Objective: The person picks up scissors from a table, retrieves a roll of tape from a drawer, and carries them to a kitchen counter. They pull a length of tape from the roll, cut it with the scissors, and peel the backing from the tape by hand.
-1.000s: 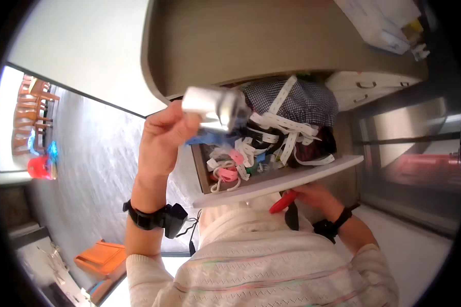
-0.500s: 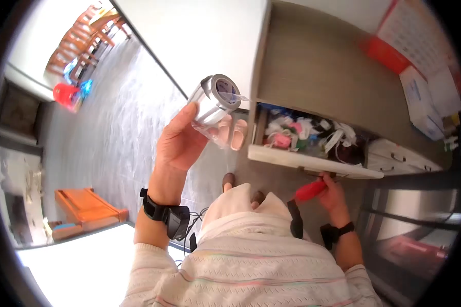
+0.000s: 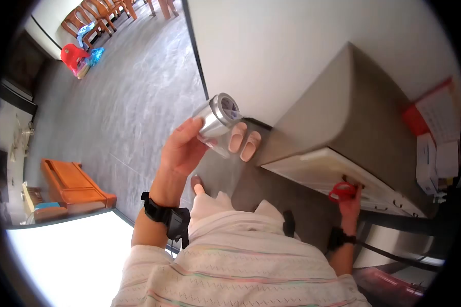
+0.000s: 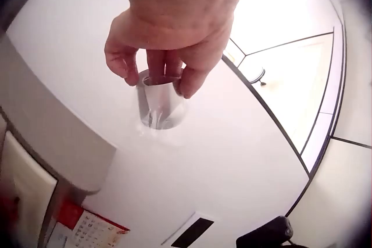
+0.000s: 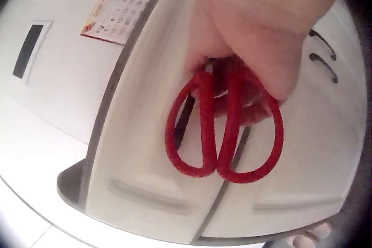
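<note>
My left hand [image 3: 181,151] holds up a wide roll of silver tape [image 3: 209,122], thumb on one side and fingers on the other. Clear plastic film hangs off the roll. In the left wrist view, the fingertips pinch the rim of the tape roll [image 4: 165,100]. Scissors with red handles [image 5: 207,129] are gripped by the blade end in my right hand [image 3: 349,209], and both handle loops point out of the fist. That hand is at the handle of a pale drawer front [image 3: 309,166], which stands close against the cabinet. The blades are mostly hidden by the fingers.
The cabinet's brown top [image 3: 317,110] carries a red-edged calendar [image 3: 437,112] and a white box [image 3: 426,158] at the right. Pink slippers [image 3: 236,138] lie on the grey floor by the wall. An orange wooden piece of furniture [image 3: 66,184] stands at the left.
The drawer, open earlier with elastic bands and cloth showing, has gone in and its contents are hidden. The view has swung left. The tape roll has come away from above the drawer.
</note>
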`<move>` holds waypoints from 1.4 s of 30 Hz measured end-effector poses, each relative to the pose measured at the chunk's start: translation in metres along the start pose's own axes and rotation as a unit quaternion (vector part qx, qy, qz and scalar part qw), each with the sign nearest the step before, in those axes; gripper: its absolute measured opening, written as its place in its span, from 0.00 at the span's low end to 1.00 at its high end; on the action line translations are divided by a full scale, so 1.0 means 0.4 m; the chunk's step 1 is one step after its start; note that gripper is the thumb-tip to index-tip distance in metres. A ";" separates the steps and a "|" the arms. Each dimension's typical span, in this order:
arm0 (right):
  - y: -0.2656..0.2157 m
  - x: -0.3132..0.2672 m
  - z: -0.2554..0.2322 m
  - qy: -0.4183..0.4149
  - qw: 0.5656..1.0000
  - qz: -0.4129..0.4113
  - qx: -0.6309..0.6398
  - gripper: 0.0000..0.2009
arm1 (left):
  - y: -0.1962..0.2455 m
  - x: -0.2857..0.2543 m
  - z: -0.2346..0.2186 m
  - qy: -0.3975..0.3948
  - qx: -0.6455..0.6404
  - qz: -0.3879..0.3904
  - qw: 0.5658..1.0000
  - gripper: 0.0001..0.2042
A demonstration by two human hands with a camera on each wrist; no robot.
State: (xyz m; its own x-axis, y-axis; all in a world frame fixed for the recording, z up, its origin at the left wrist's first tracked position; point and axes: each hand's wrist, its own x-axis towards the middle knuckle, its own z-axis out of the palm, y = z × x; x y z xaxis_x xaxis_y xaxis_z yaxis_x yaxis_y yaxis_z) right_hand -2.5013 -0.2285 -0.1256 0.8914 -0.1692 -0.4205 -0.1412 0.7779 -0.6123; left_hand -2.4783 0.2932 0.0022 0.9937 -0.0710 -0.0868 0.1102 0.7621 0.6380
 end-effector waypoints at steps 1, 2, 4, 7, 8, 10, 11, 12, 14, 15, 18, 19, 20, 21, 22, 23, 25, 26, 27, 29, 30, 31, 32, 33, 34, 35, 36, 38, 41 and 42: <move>0.007 -0.004 -0.005 -0.017 1.000 -0.009 -0.005 0.14 | 0.011 0.007 -0.036 0.000 -0.002 0.007 1.000 0.19; 0.026 -0.023 0.012 -0.032 0.999 -0.019 -0.010 0.14 | 0.052 0.009 -0.081 0.027 0.017 0.010 0.999 0.19; 0.073 -0.048 -0.003 0.101 0.994 -0.026 -0.030 0.14 | 0.128 0.009 -0.173 0.069 0.012 0.018 0.997 0.18; 0.216 -0.112 -0.045 0.141 0.983 0.089 -0.073 0.11 | 0.271 0.005 -0.293 0.084 -0.012 0.022 0.996 0.16; 0.272 -0.117 -0.054 0.205 0.963 0.140 -0.106 0.11 | 0.309 0.005 -0.331 0.092 -0.014 0.030 0.995 0.16; 0.412 -0.134 -0.057 0.214 0.927 0.197 -0.238 0.11 | 0.413 0.002 -0.427 0.102 -0.005 0.033 0.994 0.15; 0.460 -0.141 -0.017 0.217 0.923 0.206 -0.242 0.11 | 0.453 0.005 -0.466 0.112 -0.005 0.030 0.993 0.15; 0.511 -0.135 0.020 0.025 0.816 0.134 -0.562 0.12 | 0.494 0.016 -0.503 0.108 -0.030 0.041 0.993 0.15; 0.626 -0.106 0.193 -0.177 0.580 0.045 -0.794 0.13 | 0.568 0.037 -0.555 0.124 -0.066 0.058 0.988 0.14; 0.647 -0.068 0.278 -0.036 0.747 0.174 -0.640 0.14 | 0.536 0.038 -0.549 0.127 -0.069 0.058 0.988 0.14; 0.783 0.082 0.531 0.037 0.822 0.264 -0.504 0.13 | 0.622 0.070 -0.662 0.133 -0.098 0.065 0.984 0.14; 0.812 0.117 0.644 0.001 0.800 0.268 -0.536 0.11 | 0.643 0.084 -0.691 0.148 -0.099 0.069 0.982 0.14; 0.845 0.150 0.771 -0.036 0.778 0.272 -0.565 0.08 | 0.670 0.101 -0.722 0.164 -0.098 0.073 0.979 0.14; 0.887 0.201 0.850 -0.038 0.774 0.277 -0.568 0.08 | 0.699 0.120 -0.749 0.170 -0.099 0.074 0.978 0.14; 0.861 0.268 0.897 -0.066 0.757 0.279 -0.587 0.08 | 0.689 0.154 -0.715 0.181 -0.092 0.089 0.975 0.13; 0.918 0.333 0.995 -0.096 0.737 0.284 -0.606 0.08 | 0.738 0.186 -0.751 0.195 -0.084 0.104 0.972 0.13; 1.027 0.475 1.205 -0.211 0.715 0.240 -0.622 0.09 | 0.823 0.273 -0.808 0.221 -0.088 0.113 0.965 0.13; 1.088 0.523 1.350 -0.266 0.695 0.237 -0.625 0.09 | 0.869 0.313 -0.827 0.246 -0.072 0.113 0.960 0.13; 1.155 0.539 1.510 -0.318 0.675 0.230 -0.625 0.10 | 0.924 0.339 -0.850 0.267 -0.058 0.111 0.956 0.13; 1.184 0.501 1.716 -0.413 0.656 0.253 -0.579 0.11 | 0.939 0.335 -0.824 0.249 -0.033 0.138 0.958 0.12; 1.260 0.518 1.858 -0.461 0.640 0.260 -0.557 0.12 | 1.004 0.374 -0.863 0.239 -0.013 0.160 0.958 0.12; 1.296 0.516 1.948 -0.510 0.619 0.265 -0.535 0.12 | 1.027 0.392 -0.866 0.244 -0.021 0.170 0.955 0.12; 1.336 0.486 2.013 -0.537 0.601 0.301 -0.509 0.14 | 1.042 0.386 -0.871 0.239 -0.008 0.174 0.955 0.13; 1.375 0.472 2.075 -0.562 0.585 0.335 -0.479 0.15 | 1.072 0.397 -0.879 0.233 0.010 0.177 0.956 0.13; 1.415 0.474 2.124 -0.570 0.579 0.336 -0.477 0.15 | 1.102 0.418 -0.887 0.256 0.047 0.159 0.952 0.13; 1.457 0.485 2.168 -0.599 0.547 0.342 -0.474 0.16 | 1.132 0.447 -0.910 0.259 0.051 0.162 0.951 0.13; 1.470 0.503 2.192 -0.626 0.516 0.346 -0.471 0.17 | 1.140 0.479 -0.912 0.266 0.074 0.164 0.947 0.13; 1.537 0.534 2.254 -0.614 0.508 0.355 -0.488 0.17 | 1.205 0.537 -0.960 0.250 0.100 0.158 0.950 0.13; 1.617 0.610 2.317 -0.611 0.504 0.353 -0.498 0.17 | 1.294 0.641 -1.047 0.246 0.154 0.138 0.947 0.13; 1.644 0.639 2.337 -0.594 0.540 0.343 -0.487 0.15 | 1.324 0.684 -1.083 0.233 0.155 0.131 0.951 0.13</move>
State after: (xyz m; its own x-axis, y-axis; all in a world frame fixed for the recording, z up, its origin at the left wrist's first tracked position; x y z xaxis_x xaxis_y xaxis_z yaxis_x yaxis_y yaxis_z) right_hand -1.9635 0.8055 -0.0100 0.0501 0.9154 -0.3994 -0.2579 -0.3745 -0.8906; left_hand -2.1569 0.9560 -0.0152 0.8786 0.4435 -0.1770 -0.0678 0.4828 0.8731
